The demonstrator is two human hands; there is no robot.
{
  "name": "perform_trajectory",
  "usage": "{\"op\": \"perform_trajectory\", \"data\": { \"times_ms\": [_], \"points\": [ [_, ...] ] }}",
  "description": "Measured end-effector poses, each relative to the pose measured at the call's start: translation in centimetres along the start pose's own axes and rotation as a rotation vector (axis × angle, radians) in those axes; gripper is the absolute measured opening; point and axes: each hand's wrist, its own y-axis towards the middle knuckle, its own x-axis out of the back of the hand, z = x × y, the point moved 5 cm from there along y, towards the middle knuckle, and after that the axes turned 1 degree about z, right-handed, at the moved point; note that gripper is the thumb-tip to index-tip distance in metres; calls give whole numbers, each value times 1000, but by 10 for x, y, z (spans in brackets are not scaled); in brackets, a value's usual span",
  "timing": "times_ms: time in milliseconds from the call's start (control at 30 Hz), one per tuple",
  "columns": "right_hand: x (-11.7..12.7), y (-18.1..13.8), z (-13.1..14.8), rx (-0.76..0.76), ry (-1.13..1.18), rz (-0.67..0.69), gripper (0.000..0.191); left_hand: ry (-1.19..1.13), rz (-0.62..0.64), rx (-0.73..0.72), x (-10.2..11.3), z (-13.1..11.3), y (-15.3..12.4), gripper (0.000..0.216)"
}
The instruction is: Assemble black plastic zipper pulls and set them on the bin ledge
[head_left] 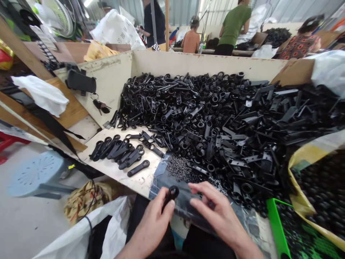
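Note:
My left hand (159,214) is closed around a black plastic arm with a ring end (173,192), the ring pointing up and away from me. To its right, my right hand (215,210) has thumb and index finger apart, the other fingers partly curled. A dark patch shows inside its palm; whether it is a part or shadow I cannot tell. Both hands hover over a dark plastic sheet (185,187) at the bench edge. Just beyond lies a heap of small metal screws (179,168). Several similar black arms (138,168) lie in rows at the left.
A big pile of black plastic parts (188,108) fills the walled bench (161,59). At right stand a green bin (279,230) and a yellow-edged sack (302,201) of black balls. A phone holder with keys (81,81) hangs at left, above a blue stool (35,172). People work behind.

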Motion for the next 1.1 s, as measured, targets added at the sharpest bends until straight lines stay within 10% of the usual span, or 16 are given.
{"op": "perform_trajectory", "data": {
  "times_ms": [200, 767, 1100],
  "points": [
    [15, 5, -5, 60, -220, -271, 28, 838, -275, -176, 8, -35, 43, 12],
    [-42, 39, -7, 41, -604, -113, 15, 863, -267, -195, 9, -33, 57, 10],
    [-10, 18, -3, 87, -514, -150, 18, 918, -274, -190, -2, -36, 58, 14]
  ]
}}
